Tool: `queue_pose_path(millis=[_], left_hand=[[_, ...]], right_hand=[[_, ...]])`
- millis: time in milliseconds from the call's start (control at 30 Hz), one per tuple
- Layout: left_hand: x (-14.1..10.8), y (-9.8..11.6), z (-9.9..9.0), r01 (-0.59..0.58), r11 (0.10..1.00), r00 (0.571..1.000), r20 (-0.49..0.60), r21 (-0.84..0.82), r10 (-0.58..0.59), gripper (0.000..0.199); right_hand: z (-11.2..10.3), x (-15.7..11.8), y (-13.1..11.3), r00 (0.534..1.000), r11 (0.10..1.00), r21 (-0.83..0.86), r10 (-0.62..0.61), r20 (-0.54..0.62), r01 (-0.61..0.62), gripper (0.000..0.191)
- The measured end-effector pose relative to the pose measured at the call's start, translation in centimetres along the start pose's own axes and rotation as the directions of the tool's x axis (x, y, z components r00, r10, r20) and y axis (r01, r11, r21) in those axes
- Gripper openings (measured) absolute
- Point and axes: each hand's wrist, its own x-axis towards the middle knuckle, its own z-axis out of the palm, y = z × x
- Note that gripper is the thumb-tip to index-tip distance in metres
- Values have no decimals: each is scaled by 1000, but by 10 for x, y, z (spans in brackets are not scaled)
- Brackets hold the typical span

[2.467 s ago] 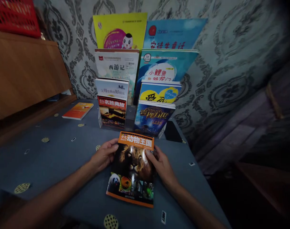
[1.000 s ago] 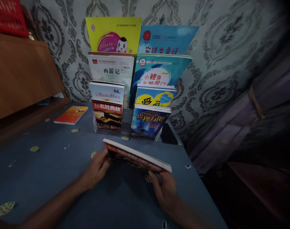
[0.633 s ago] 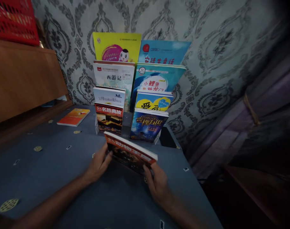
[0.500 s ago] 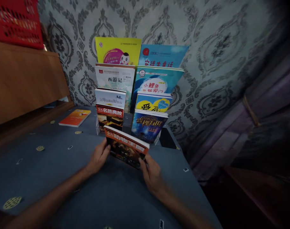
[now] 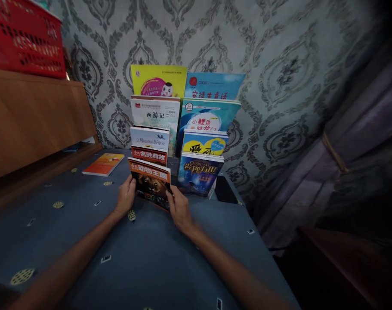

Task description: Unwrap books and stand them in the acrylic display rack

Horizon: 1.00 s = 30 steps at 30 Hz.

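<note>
Both of my hands grip an orange-and-black book [image 5: 150, 183] with an animal face on its cover. My left hand [image 5: 126, 194] closes on its left edge, and my right hand [image 5: 179, 209] pinches its right edge, thumb on the front. The book is upright, slightly tilted, just in front of a red-topped book [image 5: 149, 154] in the left row of standing books. Behind that are a pale blue book [image 5: 150, 137], a white book [image 5: 155, 113] and a yellow book [image 5: 158, 79]. Beside my right hand, a dark blue book [image 5: 197, 174] fronts the right row.
An orange book [image 5: 103, 164] lies flat at left on the blue patterned cloth [image 5: 144, 262]. A dark flat object [image 5: 226, 189] lies right of the rows. A wooden cabinet [image 5: 37, 125] carries a red basket [image 5: 28, 41]. A curtain [image 5: 299, 185] hangs at right.
My hands have carried the orange-and-black book left, from between the two rows to the front of the left row, and turned it more upright. The camera view has shifted slightly.
</note>
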Motion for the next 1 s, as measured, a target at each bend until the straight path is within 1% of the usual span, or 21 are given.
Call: queue_pose_path(millis=[100,200,267,333,433,533,633,733,833,1000], left_hand=[[7,-8,-7,-23,999,998,-61,26,25,36],[18,-9,-14,-52,998,987,-149,35,57,37],[29,-4,-17,-99,994,971,-215,43,106,37],[41,4,-19,-172,983,945,-271,61,183,37],[58,19,-19,-254,961,908,-316,106,275,38],[68,29,-17,-321,936,884,-309,144,350,43],[68,30,-14,-358,919,877,-279,165,391,46],[63,24,-12,-348,920,890,-246,178,384,47],[59,17,-12,-320,932,912,-213,169,351,47],[59,9,-12,-260,950,939,-183,171,290,52]], right_hand=[[13,12,0,1000,1000,3,14,9,-14,28],[19,30,-7,1000,1000,8,0,11,0,30],[18,46,-12,999,999,21,-33,-13,33,31],[15,63,-17,996,997,34,-70,-51,72,31],[7,82,-20,989,991,63,-107,-107,114,30],[-1,91,-18,985,988,82,-120,-124,131,26],[-5,91,-12,987,989,86,-111,-118,121,23],[-4,88,-6,990,991,76,-105,-90,112,21],[-1,86,-2,994,994,41,-95,-53,97,21],[1,84,-2,999,999,-33,-34,-5,34,24]])
